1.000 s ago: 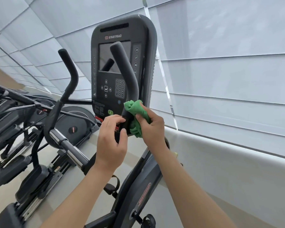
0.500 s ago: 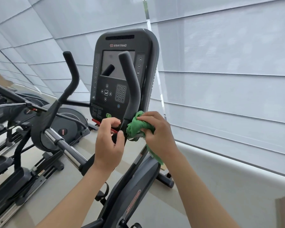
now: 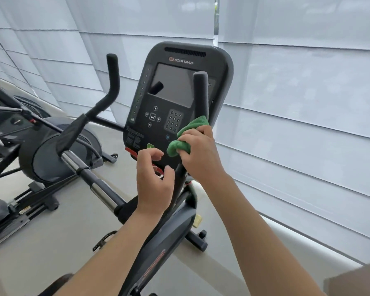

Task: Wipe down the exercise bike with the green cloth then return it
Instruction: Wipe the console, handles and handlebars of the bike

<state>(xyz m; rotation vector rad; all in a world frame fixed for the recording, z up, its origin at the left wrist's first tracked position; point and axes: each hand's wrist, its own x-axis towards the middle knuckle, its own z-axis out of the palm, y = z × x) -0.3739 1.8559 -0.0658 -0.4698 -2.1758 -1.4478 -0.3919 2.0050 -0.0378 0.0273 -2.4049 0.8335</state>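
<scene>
Green cloth (image 3: 178, 140) sits bunched in the right hand (image 3: 201, 153), whose fingers (image 3: 185, 137) clench it against the right handlebar (image 3: 198, 116) of the exercise bike (image 3: 158, 238) — just below the console (image 3: 175, 99). The left hand (image 3: 153, 182) hovers beside the bar, fingers loosely curled, grasping nothing.
</scene>
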